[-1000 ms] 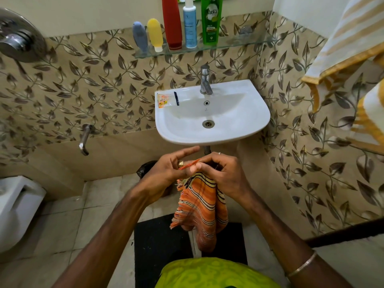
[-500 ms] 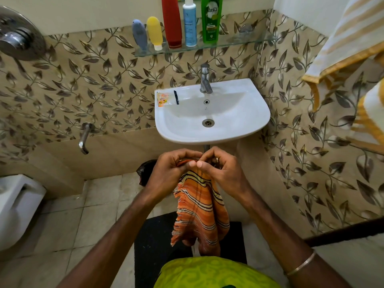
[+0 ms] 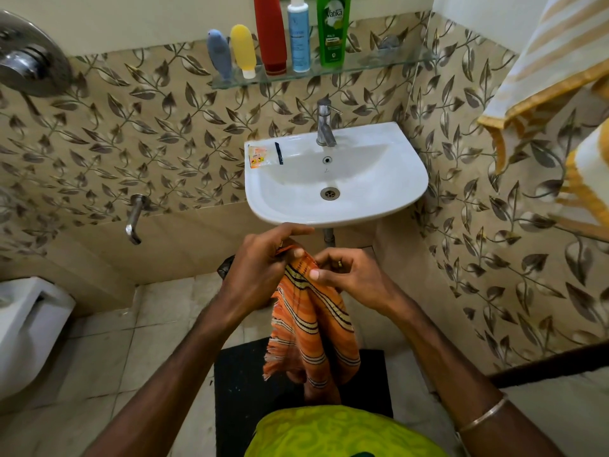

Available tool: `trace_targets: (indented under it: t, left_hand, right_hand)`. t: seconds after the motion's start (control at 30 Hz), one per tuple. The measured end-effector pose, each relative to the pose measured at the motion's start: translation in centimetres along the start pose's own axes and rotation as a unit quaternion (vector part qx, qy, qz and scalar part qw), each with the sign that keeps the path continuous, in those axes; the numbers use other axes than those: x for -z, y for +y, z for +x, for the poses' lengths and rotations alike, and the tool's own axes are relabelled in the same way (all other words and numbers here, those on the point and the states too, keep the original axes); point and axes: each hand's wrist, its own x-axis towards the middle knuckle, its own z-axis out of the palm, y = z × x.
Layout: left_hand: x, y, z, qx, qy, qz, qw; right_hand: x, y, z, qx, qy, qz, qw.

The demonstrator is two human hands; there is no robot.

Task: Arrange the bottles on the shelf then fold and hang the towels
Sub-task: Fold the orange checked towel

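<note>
An orange towel with dark and cream stripes (image 3: 313, 328) hangs in front of me, below the sink. My left hand (image 3: 260, 268) grips its top edge, and my right hand (image 3: 349, 272) pinches the cloth just beside it. Several bottles stand in a row on the glass shelf (image 3: 379, 65): a grey-blue tube (image 3: 220, 54), a yellow tube (image 3: 244, 49), a red bottle (image 3: 270, 34), a light blue bottle (image 3: 299, 34) and a green bottle (image 3: 333, 31). A white and yellow striped towel (image 3: 553, 54) hangs at the upper right.
A white sink (image 3: 379, 192) with a steel tap (image 3: 324, 122) is fixed to the leaf-patterned wall; a small sachet (image 3: 257, 156) lies on its rim. A toilet (image 3: 29, 324) sits at the left, a wall tap (image 3: 135, 219) beside it, a black mat (image 3: 240, 374) underfoot.
My hands have shifted along the towel's top edge. The left hand has drawn the cloth up, and the right thumb now pinches it a little lower and to the right.
</note>
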Motion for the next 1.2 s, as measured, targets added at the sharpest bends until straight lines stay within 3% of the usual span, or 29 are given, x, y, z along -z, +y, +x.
trace_targets:
  t: [0.4,0.8,0.93,1.1,1.2]
  left_hand:
    - [0.4,0.5,0.0,-0.061,0.014,0.037,0.997]
    - [1.1,0.5,-0.1,-0.051,0.035,0.042,0.997]
    - [0.7,0.2,0.2,0.016,0.041,0.045,0.998]
    - [-0.2,-0.3,0.9,0.113,-0.083,0.013,0.990]
    - [-0.5,-0.6,1.1,0.095,-0.125,0.091,0.983]
  right_hand:
    - [-0.2,0.7,0.5,-0.030,-0.059,-0.024,0.998]
    - [-0.4,1.7,0.7,-0.009,0.058,-0.014,0.998]
    - [-0.7,1.6,0.9,-0.001,0.091,-0.013,0.996]
    - [-0.8,0.7,1.0,0.009,0.109,0.001,0.994]
    - [-0.6,0.8,0.9,0.021,0.102,0.009,0.994]
